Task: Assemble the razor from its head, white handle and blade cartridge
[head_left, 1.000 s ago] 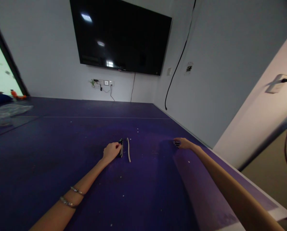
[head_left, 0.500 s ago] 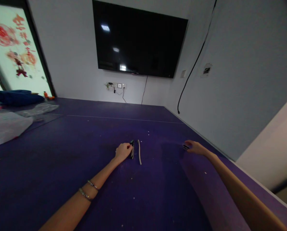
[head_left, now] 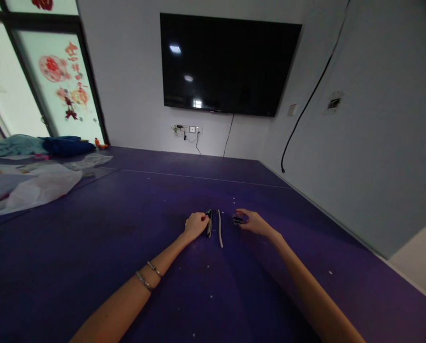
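Note:
My left hand [head_left: 196, 225] is closed, its thumb and fingertips pinching the side of a narrow black object with a pale strip [head_left: 209, 227] on the purple surface. What kind of object it is, I cannot make out. Just right of it, apart from both hands, lies a thin, slightly bent white stick-like piece [head_left: 219, 228]. Further right, my right hand [head_left: 254, 222] has thumb and fingers curled around a small, partly clear block with dark bands [head_left: 239, 218]. Its kind is too small to tell.
Small white specks dot the purple surface [head_left: 156, 205]. At the left lie a crumpled white plastic sheet [head_left: 55, 186] and dark blue cloth [head_left: 68, 146]. A black cable [head_left: 308, 102] hangs along the right wall. A television [head_left: 227, 64] is mounted on the wall ahead.
My right hand has come leftward with the small block, closer to the white piece. My left hand keeps its pinch on the narrow black object. The view has turned somewhat left.

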`<state>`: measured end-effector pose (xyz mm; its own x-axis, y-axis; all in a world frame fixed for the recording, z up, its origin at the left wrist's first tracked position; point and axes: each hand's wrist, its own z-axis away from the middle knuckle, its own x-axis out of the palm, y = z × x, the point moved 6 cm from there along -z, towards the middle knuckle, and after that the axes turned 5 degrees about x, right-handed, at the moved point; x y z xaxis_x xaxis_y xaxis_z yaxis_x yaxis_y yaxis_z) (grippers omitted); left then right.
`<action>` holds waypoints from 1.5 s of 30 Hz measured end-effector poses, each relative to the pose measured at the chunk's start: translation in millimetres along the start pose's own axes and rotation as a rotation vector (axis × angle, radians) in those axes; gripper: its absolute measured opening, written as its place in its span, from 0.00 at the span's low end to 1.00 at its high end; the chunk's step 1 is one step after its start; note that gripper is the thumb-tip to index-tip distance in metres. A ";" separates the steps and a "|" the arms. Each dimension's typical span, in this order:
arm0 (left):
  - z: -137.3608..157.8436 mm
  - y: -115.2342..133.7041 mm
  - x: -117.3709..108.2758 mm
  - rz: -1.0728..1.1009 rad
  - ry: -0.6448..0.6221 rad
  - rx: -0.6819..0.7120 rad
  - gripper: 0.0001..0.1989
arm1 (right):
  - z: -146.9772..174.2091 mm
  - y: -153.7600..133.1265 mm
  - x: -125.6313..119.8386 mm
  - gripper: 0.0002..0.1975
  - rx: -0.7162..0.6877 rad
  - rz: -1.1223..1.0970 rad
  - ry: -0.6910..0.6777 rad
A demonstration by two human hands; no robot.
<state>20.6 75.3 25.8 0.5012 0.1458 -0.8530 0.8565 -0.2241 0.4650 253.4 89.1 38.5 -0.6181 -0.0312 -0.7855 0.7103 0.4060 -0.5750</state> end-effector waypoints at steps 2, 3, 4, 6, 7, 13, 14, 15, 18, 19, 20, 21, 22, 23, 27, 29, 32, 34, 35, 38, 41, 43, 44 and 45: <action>-0.1 -0.2 0.2 0.002 0.001 0.002 0.18 | -2.2 -3.0 10.7 0.29 0.004 -0.037 -0.017; -0.2 -0.3 0.3 0.003 0.001 0.004 0.18 | -3.0 -3.3 15.4 0.29 0.009 -0.055 -0.030; -0.4 -0.3 0.4 0.004 0.003 0.006 0.18 | -3.6 -3.3 19.4 0.29 0.014 -0.070 -0.044; -0.7 -0.4 0.6 0.004 0.006 0.009 0.17 | -4.3 -3.3 24.6 0.30 0.017 -0.097 -0.058; -0.9 -0.4 0.8 0.004 0.007 0.009 0.17 | -4.5 -3.6 26.0 0.30 0.014 -0.111 -0.061; -1.3 -0.7 1.3 0.000 0.009 0.003 0.17 | -3.8 -6.5 27.8 0.30 0.008 -0.152 -0.067; -1.4 -0.8 1.4 0.000 0.009 0.004 0.17 | -3.5 -6.7 28.0 0.30 0.010 -0.154 -0.071; -1.4 -0.9 1.4 0.000 0.009 0.005 0.17 | -3.3 -6.9 28.2 0.30 0.014 -0.157 -0.075; -1.3 -1.2 1.5 -0.001 0.011 0.012 0.17 | -2.8 -7.0 29.2 0.29 0.017 -0.175 -0.083; -1.3 -1.3 1.5 -0.002 0.011 0.015 0.18 | -2.8 -7.2 29.7 0.29 0.014 -0.181 -0.085; -1.3 -1.3 1.5 -0.002 0.012 0.018 0.18 | -2.9 -7.3 30.3 0.29 0.009 -0.185 -0.088; -1.3 -1.2 1.5 -0.002 0.012 0.020 0.18 | -3.1 -7.4 31.0 0.28 0.004 -0.189 -0.090; -1.2 -1.2 1.5 -0.002 0.013 0.021 0.18 | -3.3 -7.3 31.7 0.28 0.000 -0.193 -0.091; -1.2 -1.0 1.5 -0.002 0.013 0.023 0.18 | -3.6 -7.1 32.4 0.28 -0.004 -0.197 -0.092; -1.0 -0.3 1.6 -0.003 0.013 0.028 0.18 | -4.3 -6.1 34.6 0.29 -0.022 -0.213 -0.092; -1.1 -0.4 1.9 -0.003 0.014 0.029 0.17 | -4.3 -5.8 35.4 0.29 -0.031 -0.220 -0.097; -1.3 -1.2 2.5 -0.001 0.015 0.028 0.17 | -4.2 -5.5 35.9 0.30 -0.031 -0.225 -0.106; -1.5 -1.6 2.9 0.000 0.016 0.029 0.18 | -4.0 -5.4 36.0 0.30 -0.028 -0.227 -0.109; -1.6 -1.7 3.0 0.000 0.016 0.030 0.18 | -3.9 -5.3 36.1 0.30 -0.028 -0.230 -0.109; -2.0 -2.1 3.4 -0.001 0.019 0.031 0.17 | -3.2 -5.2 36.0 0.31 -0.030 -0.237 -0.101; -2.0 -2.5 3.4 -0.003 0.024 0.030 0.17 | -2.5 -6.0 36.2 0.31 -0.036 -0.239 -0.090; -1.8 -2.8 3.4 -0.002 0.026 0.030 0.17 | -2.3 -7.0 36.8 0.31 -0.042 -0.241 -0.085; -1.8 -2.9 3.4 -0.002 0.028 0.030 0.17 | -2.5 -7.0 36.9 0.31 -0.041 -0.241 -0.079; -1.8 -3.0 3.3 -0.002 0.030 0.030 0.17 | -2.9 -6.1 36.4 0.31 -0.034 -0.237 -0.063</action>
<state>19.9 78.2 22.0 0.5033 0.1753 -0.8461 0.8536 -0.2530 0.4554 225.6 88.1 14.1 -0.7429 -0.1855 -0.6432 0.5358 0.4110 -0.7375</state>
